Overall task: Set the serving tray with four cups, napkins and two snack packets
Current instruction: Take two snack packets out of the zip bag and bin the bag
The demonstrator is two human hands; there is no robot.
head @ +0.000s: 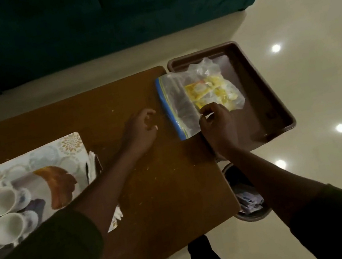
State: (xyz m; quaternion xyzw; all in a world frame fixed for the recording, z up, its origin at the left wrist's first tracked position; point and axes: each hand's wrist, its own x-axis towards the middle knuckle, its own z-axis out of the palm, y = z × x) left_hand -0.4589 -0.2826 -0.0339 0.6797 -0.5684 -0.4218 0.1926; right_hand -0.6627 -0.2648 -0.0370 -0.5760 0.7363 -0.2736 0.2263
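A clear zip bag (180, 102) with a blue seal lies across the left rim of a brown tray (257, 91) at the table's right end. Yellow snack packets (207, 92) show through the plastic. My right hand (216, 126) pinches the bag's near side. My left hand (140, 130) hovers just left of the bag with fingers loosely curled and nothing in it. At the left, a patterned serving tray (65, 145) holds several white cups (1, 201) lying on their sides. White napkins (93, 166) stick out at its right edge.
The brown wooden table (157, 188) carries scattered crumbs. A round waste bin (249, 202) stands on the pale glossy floor beyond the table's right edge. A dark teal sofa (78, 26) fills the far side. My legs show below the near edge.
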